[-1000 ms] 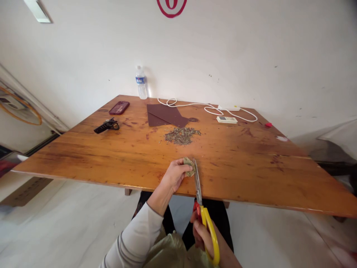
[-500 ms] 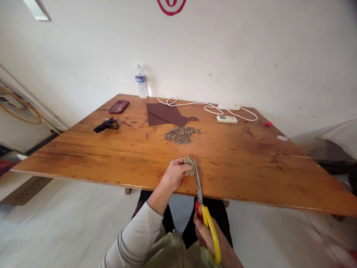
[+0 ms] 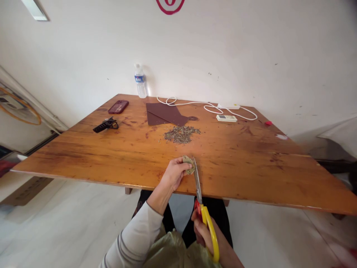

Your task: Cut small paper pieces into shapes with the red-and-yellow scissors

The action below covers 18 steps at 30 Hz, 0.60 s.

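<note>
Between thumb and fingers, my left hand [image 3: 175, 173] pinches a small greenish-tan piece [image 3: 189, 163] with a ragged edge; its exact kind I cannot make out. My right hand [image 3: 205, 232] grips the scissors [image 3: 208, 223], which have yellow and red handles and metal blades. The blades point away from me, their tips beside the right edge of the held piece. Whether they touch it I cannot tell. Beyond my hands, a loose heap of dry brown-green shreds [image 3: 181, 134] lies on the wooden table [image 3: 237, 167].
Dark maroon sheets [image 3: 164, 114] lie behind the heap. On the left are a maroon phone [image 3: 118, 107] and a black device with a cord [image 3: 105, 125]. A water bottle [image 3: 141, 83] stands at the wall. A white cable [image 3: 195, 103] and a remote control [image 3: 226, 118] lie at the back right.
Almost nothing differs. The whole view has shifted very slightly, and both hands keep the same hold on the piece and the scissors.
</note>
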Each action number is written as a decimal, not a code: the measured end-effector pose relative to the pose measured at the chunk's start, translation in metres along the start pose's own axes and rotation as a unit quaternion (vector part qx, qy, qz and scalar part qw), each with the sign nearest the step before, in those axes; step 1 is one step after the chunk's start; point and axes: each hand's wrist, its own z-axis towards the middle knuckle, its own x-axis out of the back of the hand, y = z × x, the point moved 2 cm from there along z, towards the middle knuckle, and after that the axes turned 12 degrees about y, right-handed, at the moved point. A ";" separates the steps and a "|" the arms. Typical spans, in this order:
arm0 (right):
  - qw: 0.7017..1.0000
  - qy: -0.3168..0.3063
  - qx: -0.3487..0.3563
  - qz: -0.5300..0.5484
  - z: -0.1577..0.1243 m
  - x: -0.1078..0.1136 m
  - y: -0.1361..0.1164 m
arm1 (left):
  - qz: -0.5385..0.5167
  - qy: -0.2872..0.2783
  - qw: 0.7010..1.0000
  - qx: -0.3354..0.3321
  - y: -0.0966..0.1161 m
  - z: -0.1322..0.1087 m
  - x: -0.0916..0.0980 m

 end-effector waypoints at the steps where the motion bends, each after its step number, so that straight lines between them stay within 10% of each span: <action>1: 1.000 -0.002 -0.003 0.001 0.000 0.001 -0.001 | 0.000 -0.001 1.000 -0.001 0.000 0.000 0.000; 18: 0.999 -0.013 -0.031 0.011 -0.001 0.006 -0.005 | 0.015 0.003 1.000 -0.021 -0.001 0.000 0.000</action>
